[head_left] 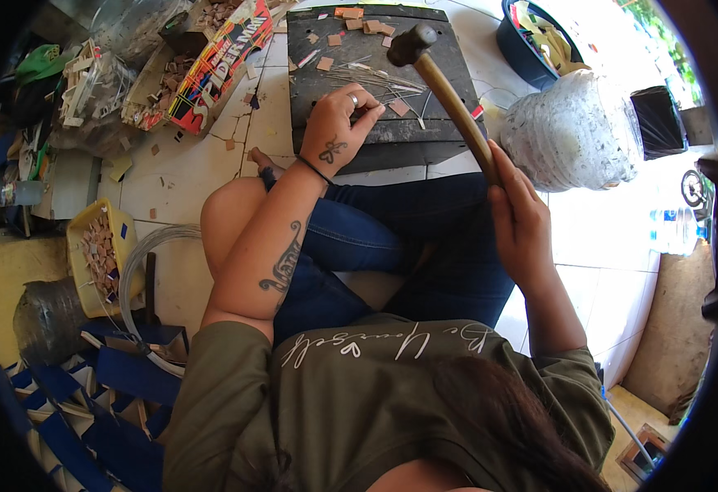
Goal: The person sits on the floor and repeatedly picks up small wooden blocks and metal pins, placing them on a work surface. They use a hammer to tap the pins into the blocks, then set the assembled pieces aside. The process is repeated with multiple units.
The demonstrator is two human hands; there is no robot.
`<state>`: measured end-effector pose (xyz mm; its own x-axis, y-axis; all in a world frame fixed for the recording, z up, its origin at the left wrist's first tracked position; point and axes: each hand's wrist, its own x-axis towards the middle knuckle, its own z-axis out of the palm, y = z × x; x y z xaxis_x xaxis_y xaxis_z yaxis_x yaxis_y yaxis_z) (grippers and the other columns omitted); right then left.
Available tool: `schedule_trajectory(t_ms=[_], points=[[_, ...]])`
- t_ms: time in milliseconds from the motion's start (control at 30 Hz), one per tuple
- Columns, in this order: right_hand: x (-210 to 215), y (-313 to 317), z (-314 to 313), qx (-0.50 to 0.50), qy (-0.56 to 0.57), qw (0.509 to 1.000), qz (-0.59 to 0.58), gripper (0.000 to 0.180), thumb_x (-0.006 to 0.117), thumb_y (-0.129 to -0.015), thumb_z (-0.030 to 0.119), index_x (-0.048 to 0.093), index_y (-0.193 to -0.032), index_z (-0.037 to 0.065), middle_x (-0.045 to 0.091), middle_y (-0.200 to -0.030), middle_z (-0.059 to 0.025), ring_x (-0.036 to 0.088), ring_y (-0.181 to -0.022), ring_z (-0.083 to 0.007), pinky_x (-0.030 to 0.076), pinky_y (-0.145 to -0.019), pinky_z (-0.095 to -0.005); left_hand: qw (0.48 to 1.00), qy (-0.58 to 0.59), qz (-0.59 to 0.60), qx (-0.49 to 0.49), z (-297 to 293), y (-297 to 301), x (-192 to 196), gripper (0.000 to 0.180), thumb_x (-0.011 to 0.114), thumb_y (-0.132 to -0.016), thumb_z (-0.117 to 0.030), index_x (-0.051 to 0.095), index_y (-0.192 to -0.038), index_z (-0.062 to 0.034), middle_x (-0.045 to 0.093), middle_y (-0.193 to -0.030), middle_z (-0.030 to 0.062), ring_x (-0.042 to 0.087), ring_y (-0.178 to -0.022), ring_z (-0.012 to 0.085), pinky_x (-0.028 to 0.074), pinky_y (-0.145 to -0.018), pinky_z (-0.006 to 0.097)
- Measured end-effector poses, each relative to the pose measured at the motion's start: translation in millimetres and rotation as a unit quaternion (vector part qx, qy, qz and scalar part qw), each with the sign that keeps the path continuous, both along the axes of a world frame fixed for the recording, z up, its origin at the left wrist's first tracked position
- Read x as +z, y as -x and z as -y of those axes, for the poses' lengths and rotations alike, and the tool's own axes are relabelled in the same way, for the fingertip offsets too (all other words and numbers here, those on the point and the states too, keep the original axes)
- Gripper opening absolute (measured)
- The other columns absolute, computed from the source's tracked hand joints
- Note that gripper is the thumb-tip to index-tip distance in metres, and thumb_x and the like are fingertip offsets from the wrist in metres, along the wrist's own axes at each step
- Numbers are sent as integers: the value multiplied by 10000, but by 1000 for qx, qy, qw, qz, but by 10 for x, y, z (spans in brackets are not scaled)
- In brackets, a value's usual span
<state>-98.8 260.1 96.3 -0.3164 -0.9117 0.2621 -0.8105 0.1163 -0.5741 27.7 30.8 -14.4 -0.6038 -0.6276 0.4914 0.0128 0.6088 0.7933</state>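
1. We see the left hand resting on the dark wooden block, fingers pinching a thin metal pin.
2. The right hand is wrapped around the wooden handle of the hammer, whose head hangs above the block.
3. Small brown squares lie at the block's far edge.
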Motion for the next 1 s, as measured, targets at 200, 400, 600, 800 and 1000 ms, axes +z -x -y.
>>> schedule_trajectory(t_ms=[200, 400, 600, 800, 1000], points=[[-14, -4, -14, 7, -22, 1000, 14, 466, 511, -939, 21, 473, -1396, 103, 615, -1011, -185, 636, -854, -368, 500, -765, -367, 999, 35, -11, 9, 7, 8, -5, 112, 696, -815, -88, 638, -751, -17, 621, -738, 88, 605, -637, 257, 470, -583, 345], [-7, 13, 2, 3, -28, 1000, 4, 466, 504, -940, 20, 469, -1398, 100, 607, -969, -175, 629, -806, -360, 501, -739, -358, 999, 31, -1, 11, 13, 14, 6, 117, 705, -806, -95, 638, -750, -17, 625, -733, 90, 606, -632, 259, 478, -602, 345], [-12, 8, 5, 9, -42, 999, 15, 465, 500, -944, 31, 468, -1401, 112, 607, -965, -166, 630, -790, -352, 499, -727, -371, 1000, 26, -11, 11, 1, 17, 13, 118, 706, -805, -96, 639, -752, -13, 628, -734, 92, 607, -635, 259, 479, -608, 344], [-36, 11, -6, 5, -63, 998, 10, 466, 502, -941, 32, 473, -1398, 120, 606, -961, -160, 623, -781, -346, 495, -721, -378, 1000, -1, 12, 10, -30, -6, 35, 120, 702, -806, -104, 641, -749, -17, 631, -735, 96, 611, -652, 269, 479, -634, 354], [-11, 2, -2, 15, -21, 999, 21, 462, 503, -940, 31, 480, -1392, 123, 605, -949, -154, 621, -775, -341, 495, -718, -380, 1000, 17, 5, 14, -23, 0, 17, 129, 708, -803, -108, 637, -739, -22, 630, -732, 91, 607, -646, 267, 470, -630, 351]])
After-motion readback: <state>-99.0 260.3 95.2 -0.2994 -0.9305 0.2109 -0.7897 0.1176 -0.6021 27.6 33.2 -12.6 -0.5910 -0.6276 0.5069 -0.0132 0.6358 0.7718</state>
